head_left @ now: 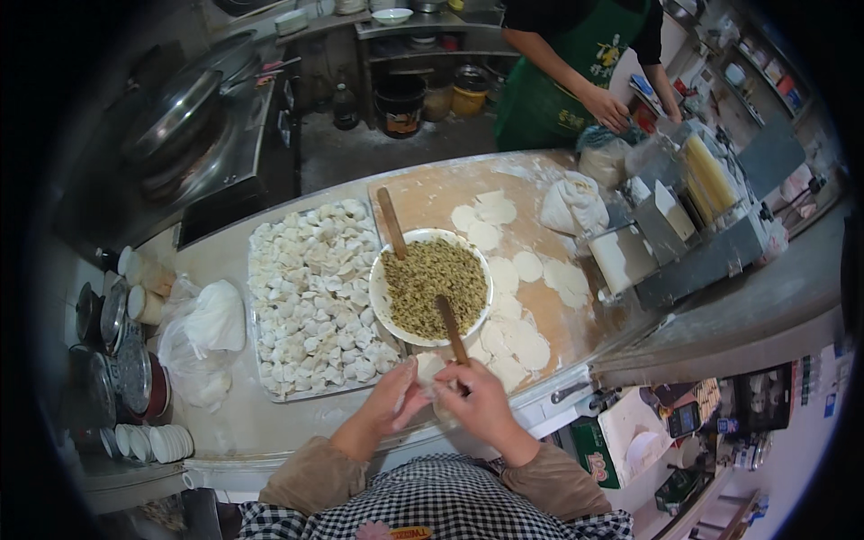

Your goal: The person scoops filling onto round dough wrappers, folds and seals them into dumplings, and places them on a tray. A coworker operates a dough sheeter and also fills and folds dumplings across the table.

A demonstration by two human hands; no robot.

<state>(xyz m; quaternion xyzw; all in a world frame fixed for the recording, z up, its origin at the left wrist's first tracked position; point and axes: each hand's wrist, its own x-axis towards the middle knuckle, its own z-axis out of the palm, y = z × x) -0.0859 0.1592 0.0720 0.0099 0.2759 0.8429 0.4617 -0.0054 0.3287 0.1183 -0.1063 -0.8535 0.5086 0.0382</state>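
Observation:
Close to the table's front edge, my left hand (pixel 398 398) holds a round dough wrapper (pixel 429 366). My right hand (pixel 476 398) touches the wrapper's other side and grips a wooden spatula (pixel 451 327), whose blade points up over the filling. A white bowl (pixel 375 297) of chopped greenish filling (pixel 432 283) stands just beyond my hands, with a second wooden stick (pixel 391 223) leaning in it. Left of the bowl lies a tray of floured dumplings (pixel 317 304). Flat dough wrappers (pixel 516 344) are spread to the right, some overlapping.
A dough-rolling machine (pixel 682 216) and a white cloth bundle (pixel 575 204) stand at the right. Across the table a person in a green apron (pixel 560 101) handles a bag (pixel 604 158). Plastic bags (pixel 202 331), jars, pots and stacked small dishes (pixel 169 443) are on the left.

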